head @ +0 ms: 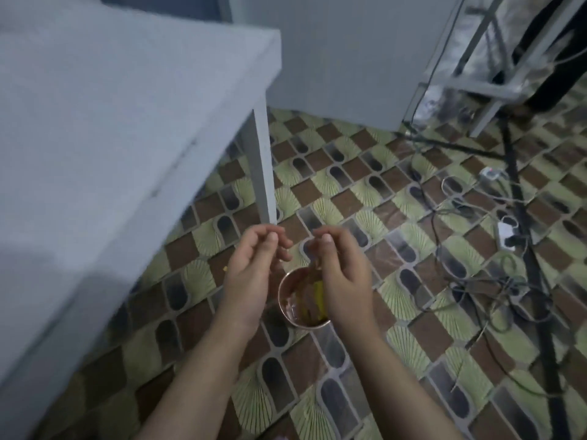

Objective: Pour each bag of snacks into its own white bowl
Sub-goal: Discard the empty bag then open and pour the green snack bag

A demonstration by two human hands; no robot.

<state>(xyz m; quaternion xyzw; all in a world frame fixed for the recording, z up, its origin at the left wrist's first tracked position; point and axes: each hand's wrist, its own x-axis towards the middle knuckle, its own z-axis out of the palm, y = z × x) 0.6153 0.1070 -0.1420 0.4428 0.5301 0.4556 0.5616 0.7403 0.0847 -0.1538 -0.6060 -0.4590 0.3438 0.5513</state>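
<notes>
the white counter (104, 128) is being seen bare at left, above the patterned floor (365, 192) strewn with cables (495, 281). no white bowl is being shown. the left hand (254, 274) is being held loosely curled, gripping nothing. a clear snack bag (313, 290) is being pinched by the right hand (343, 274) over a round bin (287, 293). crumbs could be spilled onto the floor if the bag is shaken off-centre. no readable writing is being shown.
</notes>
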